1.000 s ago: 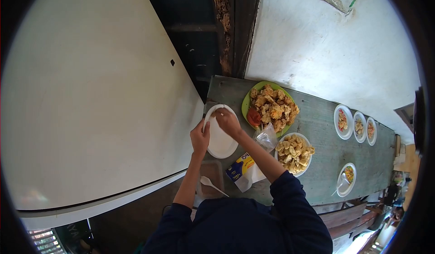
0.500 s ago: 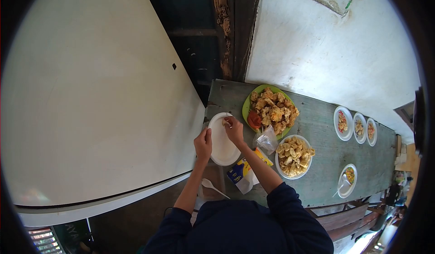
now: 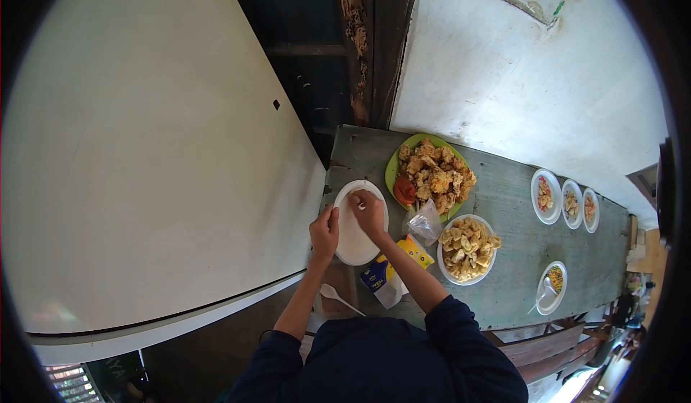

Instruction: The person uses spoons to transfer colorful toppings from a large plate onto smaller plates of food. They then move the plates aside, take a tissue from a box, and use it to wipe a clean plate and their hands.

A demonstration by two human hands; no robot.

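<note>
A white oval plate [image 3: 353, 237] is at the left end of the table. My left hand [image 3: 324, 232] grips its left rim, thumb on top and fingers beneath. Over the plate's upper part, my right hand [image 3: 368, 214] is closed, with a small white bit that looks like tissue showing at the fingers. Just right of the plate lies a blue and yellow tissue pack [image 3: 376, 273] with white tissue sticking out, partly under my right forearm. A clear plastic bag [image 3: 425, 223] sits beyond my right wrist.
A green plate [image 3: 392, 169] holds fried pieces and red sauce. A white bowl [image 3: 471, 281] is heaped with crackers. Several small white plates of food stand farther right, one bearing a spoon [image 3: 548, 286]. A white ladle [image 3: 331, 293] lies near my body. A large white panel [image 3: 158, 151] borders the left.
My right hand has moved slightly down and turned over the plate, its fingers now facing more inward. The plate and my left hand have shifted slightly right and down.
</note>
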